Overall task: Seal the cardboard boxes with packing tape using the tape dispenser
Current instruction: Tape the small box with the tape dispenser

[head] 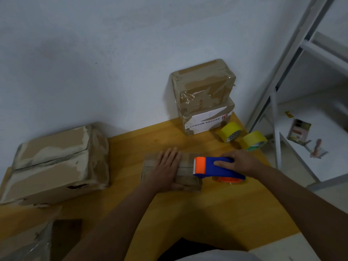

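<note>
Working at a yellow wooden table (216, 204) pushed against a pale wall, with a metal rack (286, 76) off beyond the right hand.

Leaving alone the big box (54, 162) well out past the left hand, and the stack of two taped boxes (204, 97) up ahead of both hands, with two yellow rolls (243, 137) just ahead of the right one.

Pinning the small box (186, 176) under the left hand (166, 168), fingers spread flat on its top. Wrapping the right hand (239, 162) closed around the dispenser (216, 167), its orange toothed end sitting at the box edge nearest that hand, close to the left fingertips.

Judging the step as starting or ending a strip across the top. Keeping the left palm heavy so the box is not sliding. Holding the dispenser low and running straight along the seam. Keeping left fingers clear of the teeth. Tilting to cut only past the far edge.
</note>
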The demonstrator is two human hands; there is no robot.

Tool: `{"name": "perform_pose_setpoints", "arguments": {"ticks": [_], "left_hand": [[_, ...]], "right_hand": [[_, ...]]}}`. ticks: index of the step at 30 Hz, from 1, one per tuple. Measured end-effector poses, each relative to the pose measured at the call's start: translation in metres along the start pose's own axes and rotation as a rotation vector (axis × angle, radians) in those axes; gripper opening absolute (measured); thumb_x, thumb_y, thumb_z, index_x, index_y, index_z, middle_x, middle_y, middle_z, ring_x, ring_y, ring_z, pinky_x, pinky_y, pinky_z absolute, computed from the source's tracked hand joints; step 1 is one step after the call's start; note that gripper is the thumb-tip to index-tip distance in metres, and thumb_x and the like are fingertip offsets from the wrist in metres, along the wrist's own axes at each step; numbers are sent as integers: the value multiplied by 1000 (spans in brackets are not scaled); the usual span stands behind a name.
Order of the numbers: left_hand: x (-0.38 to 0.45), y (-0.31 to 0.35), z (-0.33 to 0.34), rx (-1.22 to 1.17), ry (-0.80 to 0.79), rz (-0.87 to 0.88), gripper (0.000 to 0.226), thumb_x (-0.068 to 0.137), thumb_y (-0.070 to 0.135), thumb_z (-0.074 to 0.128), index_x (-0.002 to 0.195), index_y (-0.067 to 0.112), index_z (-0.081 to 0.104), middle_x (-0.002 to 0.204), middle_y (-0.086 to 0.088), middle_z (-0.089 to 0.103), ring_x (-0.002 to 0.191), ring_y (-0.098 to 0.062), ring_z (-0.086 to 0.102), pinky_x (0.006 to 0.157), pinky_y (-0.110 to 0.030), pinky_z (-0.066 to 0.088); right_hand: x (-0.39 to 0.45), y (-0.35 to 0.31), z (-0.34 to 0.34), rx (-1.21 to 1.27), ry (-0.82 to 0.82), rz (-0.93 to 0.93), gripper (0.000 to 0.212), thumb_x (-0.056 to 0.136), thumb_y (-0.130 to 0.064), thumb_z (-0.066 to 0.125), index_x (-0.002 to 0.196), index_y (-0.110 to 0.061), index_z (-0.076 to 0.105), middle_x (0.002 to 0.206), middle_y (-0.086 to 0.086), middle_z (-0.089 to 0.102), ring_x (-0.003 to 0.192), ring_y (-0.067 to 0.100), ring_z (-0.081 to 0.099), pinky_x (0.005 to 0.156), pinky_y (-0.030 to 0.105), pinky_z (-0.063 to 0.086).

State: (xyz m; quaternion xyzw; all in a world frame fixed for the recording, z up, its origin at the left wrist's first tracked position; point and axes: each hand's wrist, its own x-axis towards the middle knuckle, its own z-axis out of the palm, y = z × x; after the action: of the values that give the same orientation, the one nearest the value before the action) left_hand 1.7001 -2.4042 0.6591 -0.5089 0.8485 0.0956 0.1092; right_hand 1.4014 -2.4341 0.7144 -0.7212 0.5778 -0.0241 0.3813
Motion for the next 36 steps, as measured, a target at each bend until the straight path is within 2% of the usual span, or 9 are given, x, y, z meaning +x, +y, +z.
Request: {"name": "perform_pose_setpoints", "arguments": {"ticks": [3, 8, 12, 15, 18, 23, 29, 34, 36], "left_hand": [[4, -2, 9, -34, 25, 13, 125, 66, 92, 28, 156, 12, -5, 163, -12, 5, 150, -30, -1, 119, -47, -10], [-17, -57, 11, -42, 22, 41, 124, 66, 97, 26, 157, 16, -3, 163, -10, 9, 151, -29, 1, 121, -57, 5], [-18, -67, 5, 12, -23, 66, 121, 63, 91, 32, 152, 25, -16, 164, -5, -8, 149, -27, -13, 119, -55, -8], [-13, -53, 11, -32, 35, 88, 127, 63, 90, 41, 156, 16, -3, 164, -9, 6, 151, -26, -3, 119, -53, -6], [-14, -51, 18, -83, 93, 88, 127, 65, 90, 48, 157, 12, 9, 161, -9, 18, 150, -25, 7, 120, -52, -2], [-14, -55, 17, -70, 120, 81, 125, 66, 88, 52, 157, 12, 10, 160, -8, 20, 149, -24, 9, 119, -60, 5], [-14, -54, 17, -73, 116, 66, 124, 66, 89, 50, 156, 12, 12, 158, -8, 22, 148, -24, 11, 117, -63, 8], [-14, -51, 17, -75, 107, 57, 124, 65, 90, 49, 156, 12, 13, 158, -8, 23, 148, -25, 13, 117, -63, 10], [-14, -51, 16, -66, 110, 60, 124, 66, 90, 47, 156, 12, 13, 158, -9, 23, 148, -25, 13, 117, -63, 11]], "right_hand": [[-1, 0, 5, 62, 12, 17, 39, 88, -54, 57, 104, -21, 71, 87, -1, 71, 76, 11, 65, 70, 30, 52], [7, -33, 47, 105, 46, -41, 42, 90, -57, 52, 105, -22, 69, 87, 0, 69, 75, 12, 63, 67, 30, 51], [14, -43, 65, 120, 99, -28, 44, 91, -58, 49, 110, -23, 67, 85, -4, 66, 70, 6, 59, 58, 19, 42], [16, -43, 65, 117, 86, -40, 45, 90, -59, 49, 114, -25, 65, 88, -5, 65, 71, 4, 57, 58, 18, 40], [17, -43, 62, 122, 67, -71, 42, 90, -58, 50, 112, -26, 66, 90, -5, 67, 74, 6, 60, 61, 20, 45], [13, -34, 41, 68, 69, -92, 31, 89, -57, 53, 101, -31, 66, 80, -12, 64, 71, 3, 60, 60, 19, 43], [-11, 18, 35, 116, 112, -6, 38, 88, -54, 57, 111, -26, 69, 91, -8, 70, 76, 4, 63, 66, 24, 51], [-5, 18, 51, 76, 98, 40, 42, 90, -57, 53, 118, -27, 63, 97, -5, 68, 77, 7, 62, 59, 19, 43], [-3, 18, 55, 65, 96, 69, 47, 89, -60, 51, 120, -27, 62, 100, -3, 68, 79, 11, 62, 61, 22, 45]]}}
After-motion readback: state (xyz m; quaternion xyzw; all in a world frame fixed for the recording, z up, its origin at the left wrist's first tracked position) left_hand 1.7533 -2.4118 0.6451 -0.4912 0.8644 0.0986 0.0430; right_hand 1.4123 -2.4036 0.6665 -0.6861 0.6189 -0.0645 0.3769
